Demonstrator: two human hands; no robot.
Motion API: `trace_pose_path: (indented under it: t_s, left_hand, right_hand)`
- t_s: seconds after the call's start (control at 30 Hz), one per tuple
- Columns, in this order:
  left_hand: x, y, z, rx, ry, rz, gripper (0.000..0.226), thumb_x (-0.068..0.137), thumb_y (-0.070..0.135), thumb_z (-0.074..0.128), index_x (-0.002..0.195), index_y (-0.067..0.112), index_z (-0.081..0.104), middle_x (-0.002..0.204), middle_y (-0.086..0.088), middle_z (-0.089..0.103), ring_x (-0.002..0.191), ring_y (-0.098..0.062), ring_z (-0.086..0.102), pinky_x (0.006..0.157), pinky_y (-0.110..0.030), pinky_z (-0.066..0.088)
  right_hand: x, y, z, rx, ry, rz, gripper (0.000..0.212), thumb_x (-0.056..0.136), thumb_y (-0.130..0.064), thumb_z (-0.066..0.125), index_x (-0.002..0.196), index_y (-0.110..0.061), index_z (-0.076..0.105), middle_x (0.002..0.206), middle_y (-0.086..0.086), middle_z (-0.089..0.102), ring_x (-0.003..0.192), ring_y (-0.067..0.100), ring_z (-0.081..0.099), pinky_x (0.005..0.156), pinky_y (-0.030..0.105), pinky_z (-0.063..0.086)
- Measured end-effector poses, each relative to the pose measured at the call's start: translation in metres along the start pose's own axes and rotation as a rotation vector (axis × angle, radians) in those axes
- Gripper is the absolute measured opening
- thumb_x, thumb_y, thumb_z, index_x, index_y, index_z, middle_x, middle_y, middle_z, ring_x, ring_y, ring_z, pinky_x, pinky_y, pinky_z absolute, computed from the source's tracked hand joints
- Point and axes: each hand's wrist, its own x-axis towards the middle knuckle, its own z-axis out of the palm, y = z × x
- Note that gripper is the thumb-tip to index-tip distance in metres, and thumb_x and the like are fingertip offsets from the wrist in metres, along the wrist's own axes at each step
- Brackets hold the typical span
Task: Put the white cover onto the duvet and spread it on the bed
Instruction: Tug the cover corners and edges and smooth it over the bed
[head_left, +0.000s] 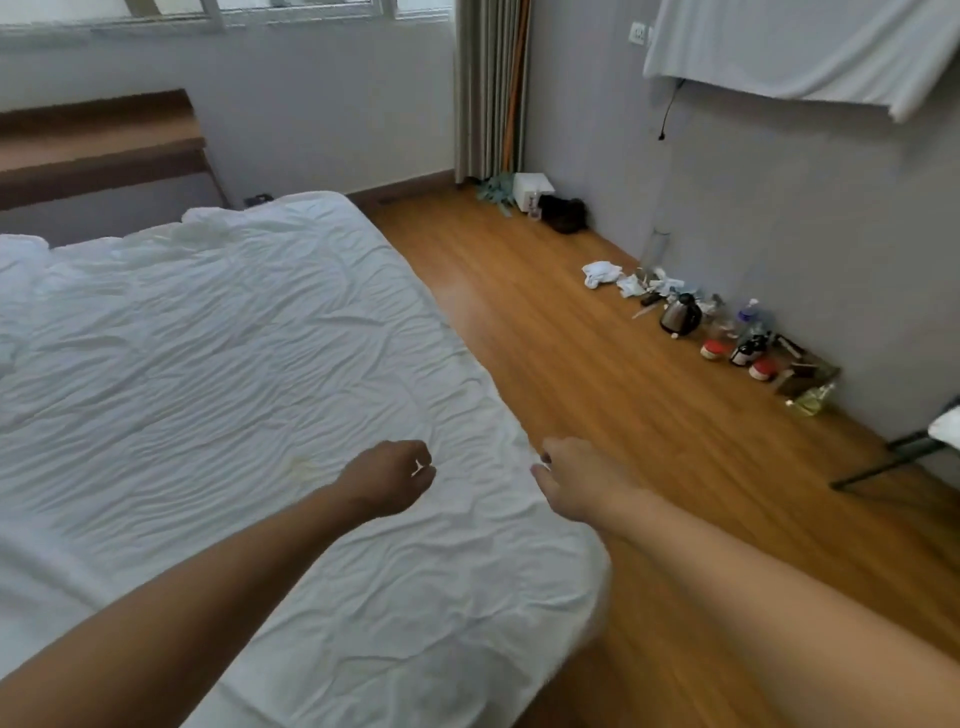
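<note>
While both hands, left hand (390, 475) and right hand (569, 475), gripped the duvet (218, 353) edge in closed fists, an uneven pull risked dragging it off the bed (98, 150).

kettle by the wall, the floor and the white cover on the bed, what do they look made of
Kettle: likely brushed steel with a black plastic lid and handle, judging by its dull grey sheen.
Floor: wood or wood-look laminate, plank seams and a glossy reflection.
White cover: thin woven fabric, probably cotton, matte and finely creased.
</note>
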Motion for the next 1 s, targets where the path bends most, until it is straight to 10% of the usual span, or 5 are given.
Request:
trace_pose_path:
  t_s: [0.13,0.43,1.0]
  left_hand:
    - [0.040,0.092,0.004,0.020,-0.005,0.000,0.029,0.100,0.046,0.053,0.117,0.027,0.065,0.115,0.008,0.072,0.104,-0.016,0.065,0.085,-0.032,0.051]
    - [0.135,0.190,0.030,-0.143,0.033,-0.188,0.025,0.099,0.040,0.053,0.104,0.023,0.071,0.102,0.010,0.072,0.091,-0.009,0.066,0.078,-0.026,0.051]
    - [0.503,0.268,-0.117,-0.061,0.129,-0.256,0.027,0.103,0.039,0.050,0.113,0.021,0.068,0.110,0.008,0.071,0.097,-0.009,0.065,0.081,-0.023,0.050]
  right_hand:
    - [-0.001,0.098,-0.043,0.020,-0.076,0.026,0.027,0.103,-0.042,0.046,0.089,-0.020,0.047,0.089,-0.001,0.052,0.076,0.021,0.051,0.055,0.034,0.031]
    - [0.063,0.234,-0.070,0.044,-0.221,0.074,0.030,0.102,-0.043,0.047,0.085,-0.021,0.057,0.088,0.001,0.065,0.081,0.022,0.065,0.068,0.038,0.050]
    - [0.489,0.305,-0.270,-0.125,-0.296,-0.325,0.025,0.107,-0.036,0.044,0.093,-0.016,0.051,0.088,0.004,0.054,0.082,0.027,0.054,0.062,0.032,0.039]
